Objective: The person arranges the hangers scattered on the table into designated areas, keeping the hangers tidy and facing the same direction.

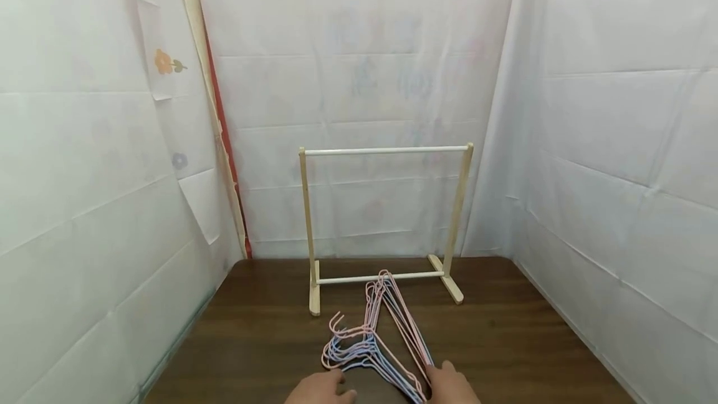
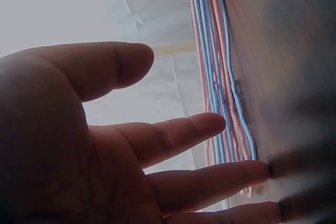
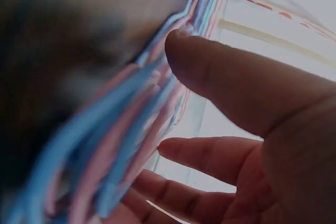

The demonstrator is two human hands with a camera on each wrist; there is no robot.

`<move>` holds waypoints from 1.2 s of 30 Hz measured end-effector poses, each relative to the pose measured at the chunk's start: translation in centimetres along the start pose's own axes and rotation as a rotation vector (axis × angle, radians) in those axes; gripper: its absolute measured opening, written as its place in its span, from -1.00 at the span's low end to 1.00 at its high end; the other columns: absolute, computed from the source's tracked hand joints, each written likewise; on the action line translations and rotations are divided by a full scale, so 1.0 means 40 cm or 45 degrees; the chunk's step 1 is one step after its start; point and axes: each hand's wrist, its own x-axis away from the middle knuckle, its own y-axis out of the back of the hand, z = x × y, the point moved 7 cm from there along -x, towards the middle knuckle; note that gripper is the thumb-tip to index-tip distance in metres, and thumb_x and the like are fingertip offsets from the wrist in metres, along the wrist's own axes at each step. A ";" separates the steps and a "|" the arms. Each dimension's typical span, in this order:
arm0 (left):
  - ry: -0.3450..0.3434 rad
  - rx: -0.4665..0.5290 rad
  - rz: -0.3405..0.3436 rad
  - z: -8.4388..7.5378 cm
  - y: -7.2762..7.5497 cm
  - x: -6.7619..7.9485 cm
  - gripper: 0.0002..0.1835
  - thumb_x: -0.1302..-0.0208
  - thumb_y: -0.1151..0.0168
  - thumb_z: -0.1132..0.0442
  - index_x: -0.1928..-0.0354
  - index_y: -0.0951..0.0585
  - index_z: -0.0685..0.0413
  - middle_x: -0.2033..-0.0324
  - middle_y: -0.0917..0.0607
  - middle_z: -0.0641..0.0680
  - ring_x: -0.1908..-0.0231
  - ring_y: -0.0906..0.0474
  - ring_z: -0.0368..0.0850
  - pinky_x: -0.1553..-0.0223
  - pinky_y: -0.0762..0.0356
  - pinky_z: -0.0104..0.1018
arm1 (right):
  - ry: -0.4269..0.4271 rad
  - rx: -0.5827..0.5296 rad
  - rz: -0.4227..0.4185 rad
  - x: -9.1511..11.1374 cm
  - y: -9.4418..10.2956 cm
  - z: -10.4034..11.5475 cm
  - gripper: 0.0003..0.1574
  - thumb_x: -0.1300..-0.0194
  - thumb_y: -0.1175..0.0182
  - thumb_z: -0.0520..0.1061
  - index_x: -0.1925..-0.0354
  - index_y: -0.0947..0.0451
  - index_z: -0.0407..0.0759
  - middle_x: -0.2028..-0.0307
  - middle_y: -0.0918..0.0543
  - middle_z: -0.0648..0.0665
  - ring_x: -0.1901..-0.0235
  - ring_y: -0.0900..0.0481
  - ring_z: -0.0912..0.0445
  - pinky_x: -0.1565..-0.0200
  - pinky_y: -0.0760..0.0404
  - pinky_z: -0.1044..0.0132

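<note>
The left hand (image 1: pixel 321 389) spreads its fingers beside the hangers (image 1: pixel 370 346) — the right hand (image 1: pixel 450 386) has fingers clamped on them.

Creased white sheeting (image 1: pixel 364 92) behind and beside a dark brown table (image 1: pixel 505 317), red strip (image 1: pixel 227 142) at left.

Left grip (image 1: pixel 321 389): bare hand; thumb (image 2: pixel 118 66) extended, well apart from the fingers (image 2: pixel 181 136), which are nearly straight and spread; palm partly visible. Right grip (image 1: pixel 453 386): bare hand, curved in a hold; thumb (image 3: pixel 231 74) opposed to the fingers (image 3: pixel 210 159), some fingertips hidden. Both: lower edge of head view, apart.
</note>
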 end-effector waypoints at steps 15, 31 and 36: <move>-0.116 -0.074 -0.050 -0.032 0.030 0.014 -0.57 -0.23 -0.22 -0.15 0.16 -0.63 0.07 0.32 -0.68 0.02 0.29 -0.60 0.02 0.24 -0.56 0.06 | -0.087 -0.039 -0.177 0.016 0.020 -0.008 -0.33 0.03 -0.44 -0.02 0.09 -0.47 -0.44 0.38 -0.27 -0.25 0.56 -0.41 -0.02 0.52 -0.52 0.01; -0.109 -0.081 -0.027 -0.020 0.028 0.017 -0.59 -0.22 -0.22 -0.16 0.18 -0.62 0.04 0.35 -0.65 -0.01 0.32 -0.59 -0.01 0.27 -0.57 0.06 | 0.118 0.091 -0.458 0.060 0.079 0.031 -0.84 -0.19 -0.36 -0.15 0.21 -0.64 0.00 0.27 -0.35 -0.26 0.50 -0.42 -0.02 0.54 -0.48 0.08; -0.071 -0.073 0.013 -0.009 0.015 0.011 -0.62 -0.23 -0.23 -0.15 0.17 -0.62 0.01 0.33 -0.66 0.00 0.29 -0.60 0.02 0.24 -0.56 0.10 | 0.023 0.131 -0.546 0.087 0.115 0.033 -0.85 -0.15 -0.38 -0.15 0.26 -0.66 0.02 0.14 -0.45 -0.36 0.29 -0.51 -0.20 0.40 -0.58 -0.09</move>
